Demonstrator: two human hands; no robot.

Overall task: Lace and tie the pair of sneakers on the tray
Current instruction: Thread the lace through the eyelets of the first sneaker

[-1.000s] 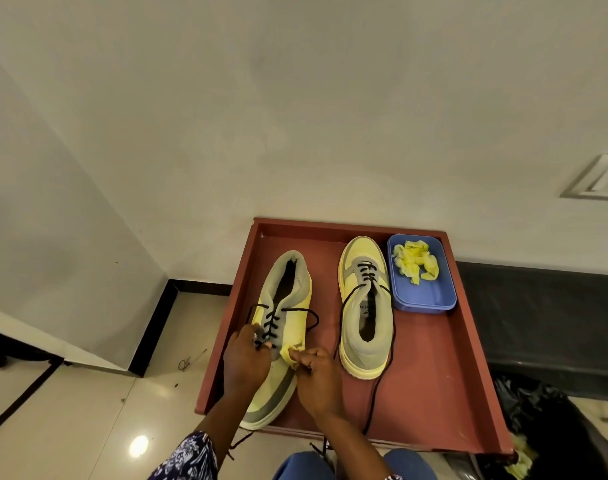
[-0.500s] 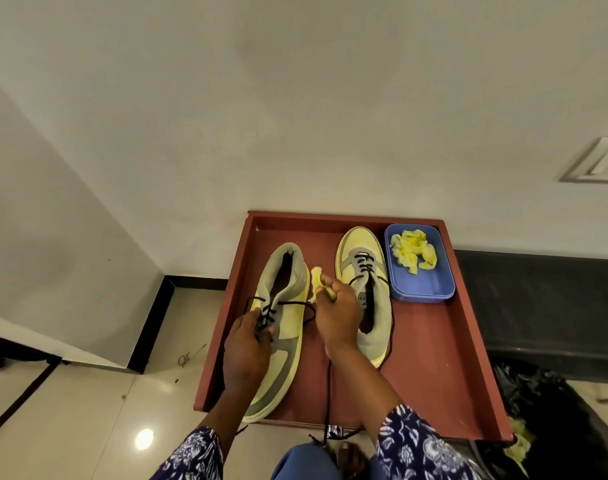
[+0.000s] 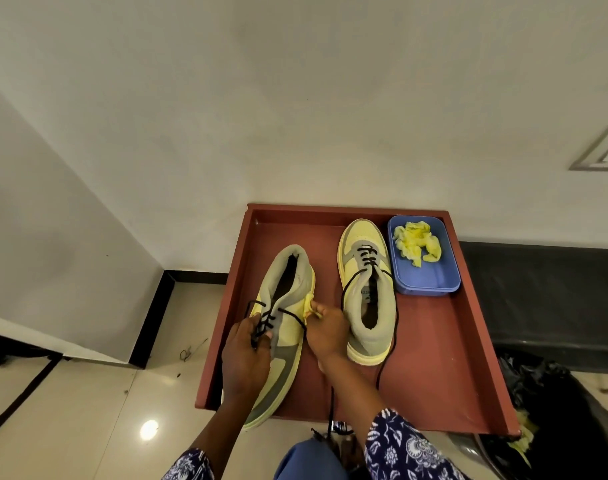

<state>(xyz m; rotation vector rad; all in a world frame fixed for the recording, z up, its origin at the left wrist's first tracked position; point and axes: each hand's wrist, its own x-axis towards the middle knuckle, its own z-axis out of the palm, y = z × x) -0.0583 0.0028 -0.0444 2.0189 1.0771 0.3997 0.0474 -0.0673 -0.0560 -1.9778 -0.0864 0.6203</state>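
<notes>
**Inspector:** Report the sneakers first.

**Operator:** I see the left-hand sneaker lying on the red tray, its toe overhanging the tray's near edge and its heel toward the wall. Its black lace crosses only the lower eyelets. The second sneaker lies just beside it, pointing the other way, toe toward the wall, with a loose black lace trailing off the near edge of the tray.

**Inspector:** Hands?

**Operator:** My left hand grips the first sneaker at the laced section, fingers curled round the lace crossings. My right hand pinches a small wad of yellow paper against that sneaker's side, between the two shoes. Whether it also holds a lace strand, I cannot tell.

**Inspector:** Surroundings?

**Operator:** A blue tub sits in the tray's far right corner, touching the second sneaker, with crumpled yellow paper scraps inside. A black bag lies right of the tray, on a pale tiled floor.
</notes>
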